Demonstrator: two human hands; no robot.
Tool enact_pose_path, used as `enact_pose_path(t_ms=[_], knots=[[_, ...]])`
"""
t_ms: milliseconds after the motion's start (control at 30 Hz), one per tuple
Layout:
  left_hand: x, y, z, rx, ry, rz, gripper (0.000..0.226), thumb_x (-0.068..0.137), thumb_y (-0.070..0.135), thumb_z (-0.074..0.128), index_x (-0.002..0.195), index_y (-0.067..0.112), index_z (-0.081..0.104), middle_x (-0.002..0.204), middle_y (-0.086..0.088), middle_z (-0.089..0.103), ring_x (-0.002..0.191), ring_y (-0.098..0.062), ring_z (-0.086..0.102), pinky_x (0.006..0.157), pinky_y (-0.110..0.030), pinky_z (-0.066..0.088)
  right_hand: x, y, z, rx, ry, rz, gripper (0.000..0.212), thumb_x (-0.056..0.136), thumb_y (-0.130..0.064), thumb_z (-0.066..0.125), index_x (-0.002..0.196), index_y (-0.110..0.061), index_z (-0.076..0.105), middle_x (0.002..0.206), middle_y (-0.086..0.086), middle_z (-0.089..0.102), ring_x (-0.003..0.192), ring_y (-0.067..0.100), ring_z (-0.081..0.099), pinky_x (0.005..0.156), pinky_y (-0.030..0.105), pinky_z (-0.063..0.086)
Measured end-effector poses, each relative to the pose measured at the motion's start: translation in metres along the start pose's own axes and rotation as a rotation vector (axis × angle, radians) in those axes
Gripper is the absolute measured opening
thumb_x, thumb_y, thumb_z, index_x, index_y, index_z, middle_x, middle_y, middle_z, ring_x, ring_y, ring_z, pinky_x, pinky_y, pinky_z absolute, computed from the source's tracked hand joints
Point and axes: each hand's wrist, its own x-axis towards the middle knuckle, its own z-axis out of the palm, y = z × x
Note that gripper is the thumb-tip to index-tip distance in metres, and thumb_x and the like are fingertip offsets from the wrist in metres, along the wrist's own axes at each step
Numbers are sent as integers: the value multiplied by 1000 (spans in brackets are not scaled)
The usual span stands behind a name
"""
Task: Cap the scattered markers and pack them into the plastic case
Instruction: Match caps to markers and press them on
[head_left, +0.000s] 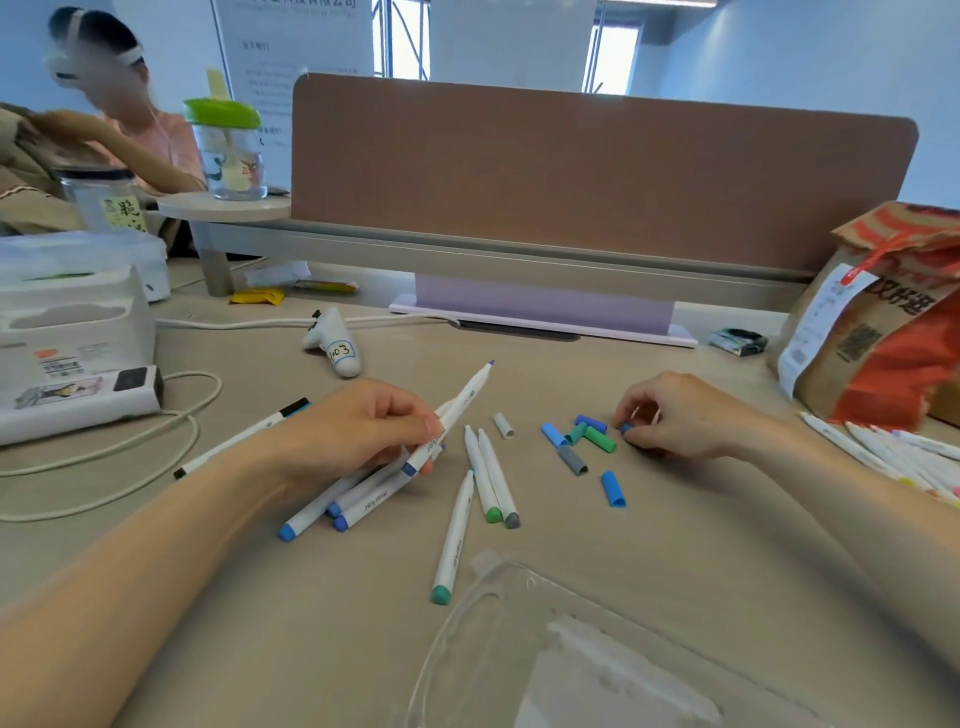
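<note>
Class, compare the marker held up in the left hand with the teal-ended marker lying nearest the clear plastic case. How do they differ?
The held marker is gripped by the left hand; the teal-ended marker is untouched. The held marker tilts tip-up off the desk; the teal-ended marker lies flat on it. The held marker's end is blue, the teal-ended marker's teal. Both have white barrels and no cap.

loose caps (584, 441) crowd centre, plastic case (519, 623) near
</note>
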Motion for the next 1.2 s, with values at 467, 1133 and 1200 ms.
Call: enact_pose_path(t_ms=[467,1133,1200], knots=[[4,-6,-8,-40,30,-14,27,98,18,56,75,17,69,61,0,62,51,-2,52,56,-17,41,-3,-48,-12,630,108,-215,14,90,-6,67,98,-17,70,93,1,74,85,12,67,68,25,53],[21,-30,-26,-188,139,60,23,77,29,64,78,8,75,54,-6,47,50,-17,40,48,-26,34,39,-91,12,743,59,-342,19,82,-11,77,93,-26,76,87,-7,75,83,9,69,77,21,56],[22,-31,-27,-163,144,63,19,80,25,66,78,9,75,54,-5,47,50,-17,40,47,-25,33,39,-91,13,753,55,-355,20,81,-9,77,92,-26,76,86,-6,75,79,8,68,75,20,55]])
